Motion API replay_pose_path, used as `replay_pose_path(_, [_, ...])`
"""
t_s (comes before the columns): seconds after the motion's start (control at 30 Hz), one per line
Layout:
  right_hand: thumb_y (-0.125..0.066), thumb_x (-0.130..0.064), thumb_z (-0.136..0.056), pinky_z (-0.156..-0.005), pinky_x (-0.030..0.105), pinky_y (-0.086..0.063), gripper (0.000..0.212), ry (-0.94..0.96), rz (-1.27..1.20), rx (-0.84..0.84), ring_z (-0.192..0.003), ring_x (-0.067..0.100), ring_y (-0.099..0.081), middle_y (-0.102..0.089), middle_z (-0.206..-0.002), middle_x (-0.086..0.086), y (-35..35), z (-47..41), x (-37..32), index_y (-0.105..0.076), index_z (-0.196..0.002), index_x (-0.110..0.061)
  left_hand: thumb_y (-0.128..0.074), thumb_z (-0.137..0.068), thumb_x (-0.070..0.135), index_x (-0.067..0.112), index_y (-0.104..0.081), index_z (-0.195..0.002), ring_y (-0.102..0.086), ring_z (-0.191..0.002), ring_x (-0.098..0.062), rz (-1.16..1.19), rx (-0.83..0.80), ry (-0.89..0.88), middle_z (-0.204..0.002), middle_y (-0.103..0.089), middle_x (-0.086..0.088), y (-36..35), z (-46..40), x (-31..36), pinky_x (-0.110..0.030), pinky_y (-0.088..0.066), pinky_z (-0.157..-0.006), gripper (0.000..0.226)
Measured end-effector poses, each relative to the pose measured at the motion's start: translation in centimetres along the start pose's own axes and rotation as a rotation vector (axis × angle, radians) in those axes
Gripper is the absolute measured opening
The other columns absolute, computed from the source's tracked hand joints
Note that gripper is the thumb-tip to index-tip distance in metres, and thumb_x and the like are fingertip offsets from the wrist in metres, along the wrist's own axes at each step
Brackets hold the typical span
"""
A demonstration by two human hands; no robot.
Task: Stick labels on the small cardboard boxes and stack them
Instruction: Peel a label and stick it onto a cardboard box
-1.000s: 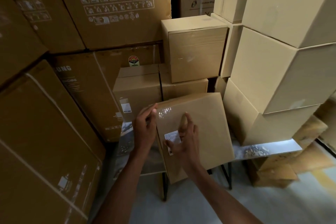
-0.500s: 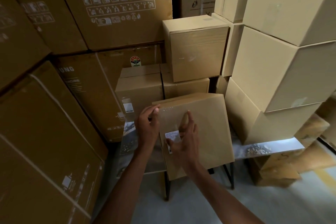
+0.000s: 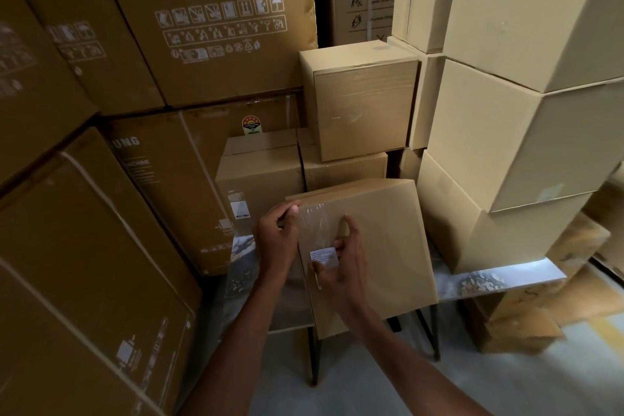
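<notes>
Both hands work on one small cardboard box [image 3: 378, 246] that leans tilted at the front edge of the desk [image 3: 499, 280], its broad face turned up toward the camera. The left hand [image 3: 275, 240] grips the box's upper left corner, fingers curled over the edge and thumb against the side. The right hand [image 3: 344, 263] lies on the box's face with the forefinger stretched upward while the thumb and other fingers press on a white label [image 3: 323, 254].

The box is plain brown cardboard, square-faced and unprinted. A strip of clear tape [image 3: 315, 223] runs down its left part and glints in the light. The label is a small white rectangle with a few lines of dark print too small to read; it sits on the lower left of the face, over the tape strip, partly hidden by the right hand's fingers.

Behind this box, three similar small boxes are stacked: two side by side on the desk, the left one [image 3: 260, 176] carrying its own white label, and one [image 3: 361, 101] on top at the right. Large dark cartons [image 3: 202, 27] with white handling symbols fill the left, and pale big cartons [image 3: 506, 145] rise on the right.
</notes>
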State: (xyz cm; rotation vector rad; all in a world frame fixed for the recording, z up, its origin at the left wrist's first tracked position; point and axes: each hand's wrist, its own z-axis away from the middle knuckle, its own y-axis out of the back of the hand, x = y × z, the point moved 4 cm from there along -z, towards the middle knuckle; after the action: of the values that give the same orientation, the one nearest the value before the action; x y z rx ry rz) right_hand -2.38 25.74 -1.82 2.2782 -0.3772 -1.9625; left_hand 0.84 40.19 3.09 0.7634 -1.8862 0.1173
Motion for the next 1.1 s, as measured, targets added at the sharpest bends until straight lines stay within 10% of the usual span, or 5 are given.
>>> replay_pose_path(0.47, [-0.087, -0.012, -0.068, -0.074, 0.022, -0.04, 0.061, 0.06, 0.099, 0.034, -0.095, 0.012, -0.049, -0.05, -0.102, -0.008, 0.0, -1.2, 1.1, -0.048, -0.111, -0.03, -0.062, -0.1, 0.02, 0.015, -0.075, -0.117, -0.063, -0.106, 0.006, 0.074, -0.047, 0.084, -0.112, -0.073, 0.009, -0.2, -0.3, -0.7, -0.027, -0.055, -0.092, 0.022])
replay_pose_path(0.8, [-0.084, -0.02, -0.068, -0.085, 0.052, -0.053, 0.055, 0.047, 0.132, 0.036, -0.099, 0.016, -0.049, -0.043, -0.101, -0.019, -0.2, -1.7, 1.7, -0.046, -0.103, -0.037, -0.062, -0.1, 0.022, 0.015, -0.074, -0.12, -0.065, -0.111, -0.003, 0.088, -0.073, 0.124, -0.12, -0.073, 0.002, -0.3, -0.4, -0.8, -0.035, -0.055, -0.1, 0.024])
replay_pose_path(1.1, [-0.077, -0.023, -0.066, -0.082, 0.048, -0.049, 0.049, 0.11, 0.13, 0.034, -0.096, 0.008, -0.044, -0.047, -0.102, -0.008, 0.4, -1.3, 1.7, -0.045, -0.101, -0.036, -0.062, -0.1, 0.02, 0.024, -0.072, -0.117, -0.066, -0.112, -0.006, 0.129, -0.109, 0.131, -0.116, -0.073, 0.007, -0.8, -0.3, -0.4, -0.032, -0.056, -0.098, 0.02])
